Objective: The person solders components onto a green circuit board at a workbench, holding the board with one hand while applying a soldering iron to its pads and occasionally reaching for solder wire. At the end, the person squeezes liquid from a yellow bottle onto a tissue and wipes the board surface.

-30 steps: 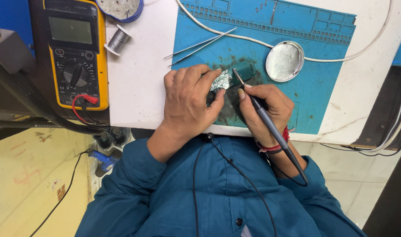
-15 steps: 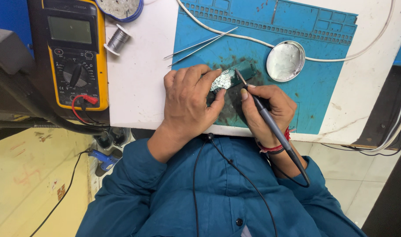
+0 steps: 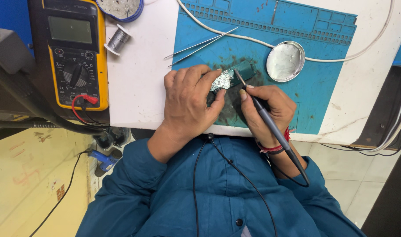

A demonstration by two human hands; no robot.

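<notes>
Fingers [image 3: 218, 94] pinning circuit board [image 3: 229, 78], soldering iron [image 3: 264, 116] touching

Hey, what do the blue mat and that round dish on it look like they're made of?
Blue mat: likely silicone or rubber, matte, with moulded compartments along its top edge. Round dish: apparently metal, silvery and dully reflective.

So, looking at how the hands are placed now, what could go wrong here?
1. The left hand pins the small circuit board with fingertips very near the tip of the soldering iron held by the right hand; a slip could burn them.
2. The iron's cord runs across the blue sleeve and might snag.
3. The tweezers lie close by and could be knocked.
</notes>
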